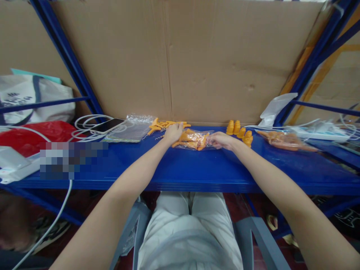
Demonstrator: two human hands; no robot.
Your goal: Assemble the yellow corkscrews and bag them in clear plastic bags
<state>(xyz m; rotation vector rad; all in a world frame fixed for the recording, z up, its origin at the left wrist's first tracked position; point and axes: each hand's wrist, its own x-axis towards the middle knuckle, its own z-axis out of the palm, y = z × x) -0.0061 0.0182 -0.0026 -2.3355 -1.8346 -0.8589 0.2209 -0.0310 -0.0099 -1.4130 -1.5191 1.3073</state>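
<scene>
On the blue shelf, a clear plastic bag (194, 141) with several orange plastic pieces in it lies between my hands. My right hand (221, 140) pinches the bag's right end. At the bag's upper left, my left hand (174, 132) reaches over the loose pile of orange plastic pieces (155, 126). Its fingers are drawn together, and what they hold is hidden behind the hand. Thin branching orange pieces make up that pile. Several small orange cup-like pieces (237, 129) stand just beyond my right hand.
Another clear bag of orange pieces (284, 140) lies at the right, near a white power strip (323, 132). To the left are a phone (108, 126) with white cables, a flat clear packet (126, 131) and a red bag (36, 137). Cardboard (197, 60) walls the back.
</scene>
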